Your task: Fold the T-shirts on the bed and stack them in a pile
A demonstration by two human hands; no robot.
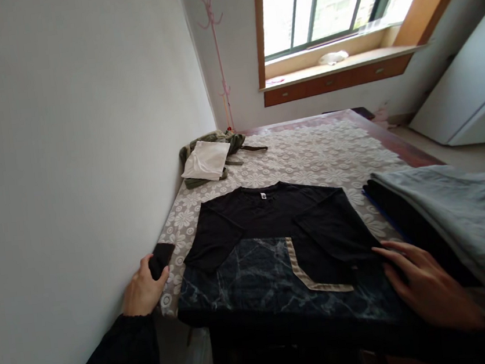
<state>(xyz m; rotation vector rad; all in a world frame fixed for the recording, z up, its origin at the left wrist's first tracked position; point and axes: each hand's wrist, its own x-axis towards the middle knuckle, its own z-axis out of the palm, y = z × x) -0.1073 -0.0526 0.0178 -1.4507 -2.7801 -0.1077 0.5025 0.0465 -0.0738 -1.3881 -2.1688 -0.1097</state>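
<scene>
A black T-shirt (268, 214) with a dark marbled lower panel (253, 274) and a beige trim strip lies flat on the table, its neckline away from me and its sleeves folded inward. At the table's left edge, my left hand (144, 286) is closed round a small dark object (160, 260), which I cannot make out. My right hand (429, 286) rests at the shirt's right side with its fingers spread, fingertips touching the dark fabric by the right sleeve.
A pile of folded clothes (468, 209), grey on top, lies at the right. A camouflage bag (233, 142) with a white cloth (207, 159) on it sits at the far left of the lace-covered table (309, 151). A wall (88, 135) borders the left side.
</scene>
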